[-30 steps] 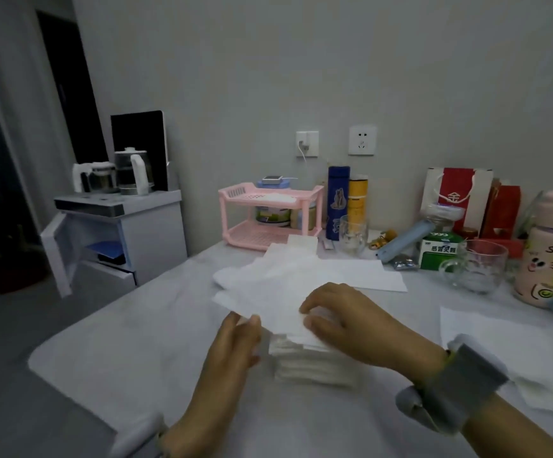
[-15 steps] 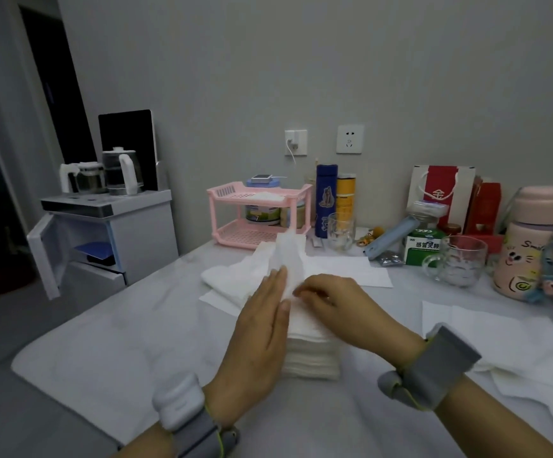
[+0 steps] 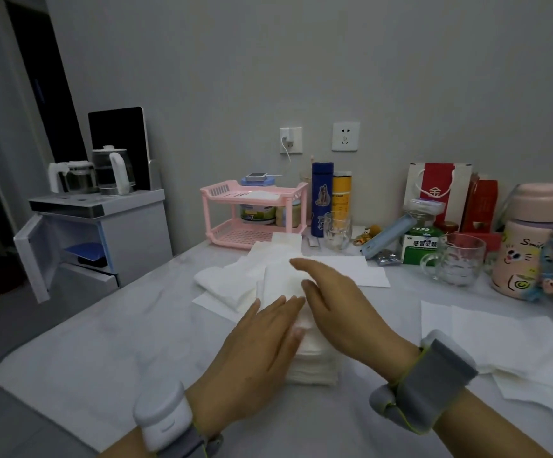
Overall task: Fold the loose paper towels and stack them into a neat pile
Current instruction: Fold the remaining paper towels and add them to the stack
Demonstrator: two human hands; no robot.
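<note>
Stack of folded white paper towels (image 3: 314, 368) near the middle of the white-covered tabletop (image 3: 103, 352), just in front of the person. The topmost white paper towel (image 3: 280, 285) lies on the stack, its far part standing up slightly in a soft fold. Left hand (image 3: 255, 355): palm down, fingers straight and together, resting on the near left side of the stack, grasping nothing. Right hand (image 3: 341, 312): fingers extended and relaxed, laid across the top towel from the right, likewise grasping nothing. Each wrist carries a grey band with a white device, left (image 3: 166, 421) and right (image 3: 433, 388). A heap of loose white paper towels (image 3: 222, 282) lies just behind the stack; further flat white sheets (image 3: 486, 338) lie well apart at the right. Along the wall stand a pink two-tier plastic rack (image 3: 252, 213), a blue cylindrical flask (image 3: 322, 196), a clear glass mug (image 3: 456, 262) and a pink cartoon-printed bottle (image 3: 529, 239).
</note>
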